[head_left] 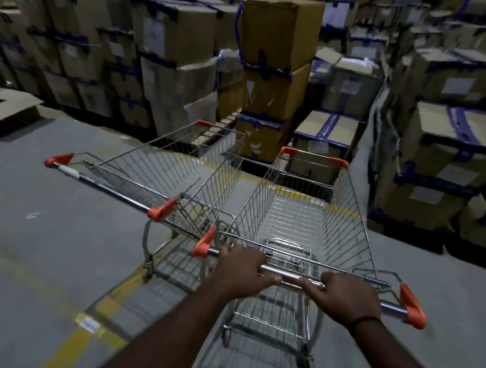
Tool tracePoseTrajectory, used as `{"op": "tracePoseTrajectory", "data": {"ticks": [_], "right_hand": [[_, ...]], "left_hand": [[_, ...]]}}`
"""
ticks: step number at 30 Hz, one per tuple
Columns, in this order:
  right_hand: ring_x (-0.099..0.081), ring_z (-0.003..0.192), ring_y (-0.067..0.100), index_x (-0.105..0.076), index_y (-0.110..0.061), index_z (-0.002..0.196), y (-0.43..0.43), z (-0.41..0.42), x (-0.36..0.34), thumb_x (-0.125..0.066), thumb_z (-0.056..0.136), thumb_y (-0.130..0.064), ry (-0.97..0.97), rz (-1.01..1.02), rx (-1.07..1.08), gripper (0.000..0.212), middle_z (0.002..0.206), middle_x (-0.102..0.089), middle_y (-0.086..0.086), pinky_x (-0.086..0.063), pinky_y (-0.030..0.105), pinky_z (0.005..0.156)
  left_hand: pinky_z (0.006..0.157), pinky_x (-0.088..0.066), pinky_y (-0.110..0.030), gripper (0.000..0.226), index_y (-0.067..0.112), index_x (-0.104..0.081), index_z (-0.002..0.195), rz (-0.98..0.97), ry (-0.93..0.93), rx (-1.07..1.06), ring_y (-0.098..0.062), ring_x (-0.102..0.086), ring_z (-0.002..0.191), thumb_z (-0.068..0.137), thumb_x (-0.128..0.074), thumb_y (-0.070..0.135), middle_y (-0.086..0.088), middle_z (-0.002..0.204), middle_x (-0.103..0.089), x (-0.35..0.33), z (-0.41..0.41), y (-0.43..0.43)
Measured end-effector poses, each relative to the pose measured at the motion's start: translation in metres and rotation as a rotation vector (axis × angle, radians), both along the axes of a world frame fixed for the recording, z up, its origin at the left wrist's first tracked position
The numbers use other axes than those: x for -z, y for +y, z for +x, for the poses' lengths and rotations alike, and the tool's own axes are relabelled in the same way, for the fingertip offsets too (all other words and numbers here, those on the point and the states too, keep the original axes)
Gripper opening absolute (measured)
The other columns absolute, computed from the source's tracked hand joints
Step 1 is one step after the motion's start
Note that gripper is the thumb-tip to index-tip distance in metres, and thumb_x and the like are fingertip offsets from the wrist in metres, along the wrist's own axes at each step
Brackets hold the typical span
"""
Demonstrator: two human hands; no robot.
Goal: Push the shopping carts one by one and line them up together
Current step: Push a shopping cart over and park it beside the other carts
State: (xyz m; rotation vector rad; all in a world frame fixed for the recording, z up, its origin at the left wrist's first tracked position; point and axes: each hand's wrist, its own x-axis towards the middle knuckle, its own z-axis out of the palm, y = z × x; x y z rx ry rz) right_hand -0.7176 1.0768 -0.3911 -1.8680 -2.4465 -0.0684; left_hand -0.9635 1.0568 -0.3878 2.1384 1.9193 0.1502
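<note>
Head view, warehouse aisle. The grey concrete floor [24, 222] is smooth and matt, crossed by worn yellow painted lines [78, 343]. Along its far and right edges stand stacks of taped cardboard boxes [280, 30], brown and square-edged, some dented or with flaps open.

Two shopping carts of bright wire mesh stand on the floor near its far edge, noses toward the boxes. The held cart [302, 207], right of centre, points straight ahead. The second cart [172, 162] stands just beside it on the left, swung off at an angle so that its handle end lies out to the left; no hand is on it. Both baskets are empty, tapering in plan, with orange plastic corner caps [338, 162].

The held cart's handle bar [292, 274] is a polished metal tube with orange end pieces. The left hand [240, 262] and right hand [346, 297] each wrap their fingers over this bar, gripping it either side of its middle. A thin dark wristband [366, 320] circles the right wrist.

Judged progress: one cart appears parked and the held one is nearly abreast of it, yet the two are neither parallel nor nested, so alignment is not yet done. Whether further carts await cannot be told.
</note>
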Motion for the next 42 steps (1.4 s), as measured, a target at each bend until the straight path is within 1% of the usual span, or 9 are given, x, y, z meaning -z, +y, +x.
{"op": "tracePoseTrajectory", "data": {"ticks": [11,14,23,27,30,33,37,39,42], "right_hand": [[-0.066,0.075,0.016,-0.054,-0.027,0.070,0.057,-0.048,0.007,0.000,0.070,-0.094,-0.036,0.023,0.037,0.086,0.072,-0.064,-0.004,-0.050,0.030,0.065],[-0.065,0.074,0.017,-0.059,-0.026,0.072,0.073,-0.051,0.008,0.007,0.067,-0.095,-0.029,0.016,0.030,0.096,0.073,-0.066,-0.003,-0.052,0.032,0.067],[-0.068,0.081,0.021,-0.062,-0.023,0.076,0.095,-0.040,0.004,0.004,0.069,-0.095,-0.089,-0.024,-0.077,0.097,0.081,-0.070,0.002,-0.049,0.033,0.067],[-0.066,0.082,0.022,-0.064,-0.020,0.078,0.102,-0.038,-0.003,-0.007,0.078,-0.091,-0.094,-0.082,-0.127,0.091,0.084,-0.070,0.003,-0.051,0.033,0.072],[-0.065,0.081,0.021,-0.062,-0.020,0.077,0.106,-0.037,-0.006,0.008,0.067,-0.094,-0.045,-0.106,-0.168,0.102,0.084,-0.069,0.001,-0.052,0.034,0.074],[-0.065,0.089,0.022,-0.052,-0.026,0.080,0.109,-0.036,-0.008,0.021,0.055,-0.093,0.002,-0.122,-0.205,0.102,0.093,-0.070,0.001,-0.049,0.035,0.077],[-0.062,0.102,0.027,-0.063,-0.025,0.096,0.112,-0.038,-0.009,0.015,0.061,-0.093,-0.019,-0.154,-0.214,0.109,0.105,-0.069,0.004,-0.043,0.043,0.088],[-0.059,0.109,0.027,-0.066,-0.027,0.104,0.112,-0.040,-0.012,0.003,0.072,-0.092,-0.027,-0.192,-0.190,0.100,0.112,-0.066,0.004,-0.040,0.048,0.095],[-0.055,0.118,0.027,-0.062,-0.029,0.116,0.109,-0.041,-0.017,-0.007,0.080,-0.089,-0.041,-0.261,-0.148,0.089,0.125,-0.061,0.004,-0.037,0.052,0.101]], "left_hand": [[0.112,-0.020,-0.053,0.060,0.030,-0.062,0.099,0.020,-0.022,0.061,-0.020,-0.053,0.111,0.082,-0.040,0.082,0.007,0.107,-0.064,0.006,-0.051,0.076],[0.112,-0.022,-0.052,0.058,0.031,-0.061,0.100,0.027,-0.014,0.046,-0.020,-0.053,0.112,0.081,-0.039,0.082,0.007,0.108,-0.064,0.006,-0.054,0.087],[0.112,-0.021,-0.049,0.057,0.032,-0.058,0.106,0.020,0.007,-0.035,-0.019,-0.048,0.116,0.083,-0.040,0.080,0.008,0.115,-0.060,0.007,-0.039,0.085],[0.114,-0.015,-0.049,0.055,0.032,-0.056,0.115,-0.002,0.043,-0.050,-0.020,-0.047,0.121,0.086,-0.042,0.076,0.006,0.121,-0.059,0.003,-0.035,0.082],[0.116,-0.014,-0.050,0.059,0.033,-0.055,0.125,-0.013,0.036,-0.068,-0.019,-0.046,0.125,0.085,-0.045,0.075,0.007,0.126,-0.059,-0.001,-0.032,0.080],[0.117,-0.012,-0.050,0.064,0.035,-0.050,0.135,-0.033,0.027,-0.086,-0.018,-0.042,0.132,0.085,-0.048,0.075,0.008,0.135,-0.055,-0.002,-0.030,0.080],[0.121,-0.008,-0.054,0.072,0.034,-0.040,0.144,-0.076,0.103,-0.061,-0.019,-0.034,0.141,0.085,-0.050,0.074,0.005,0.149,-0.046,-0.006,-0.036,0.076],[0.120,-0.013,-0.054,0.070,0.032,-0.044,0.141,-0.132,0.096,-0.068,-0.020,-0.037,0.140,0.083,-0.055,0.070,0.004,0.146,-0.049,-0.016,-0.035,0.075],[0.110,-0.038,-0.052,0.055,0.032,-0.055,0.124,-0.222,0.029,-0.140,-0.021,-0.055,0.121,0.081,-0.059,0.065,0.003,0.126,-0.062,-0.034,-0.032,0.074]]}}
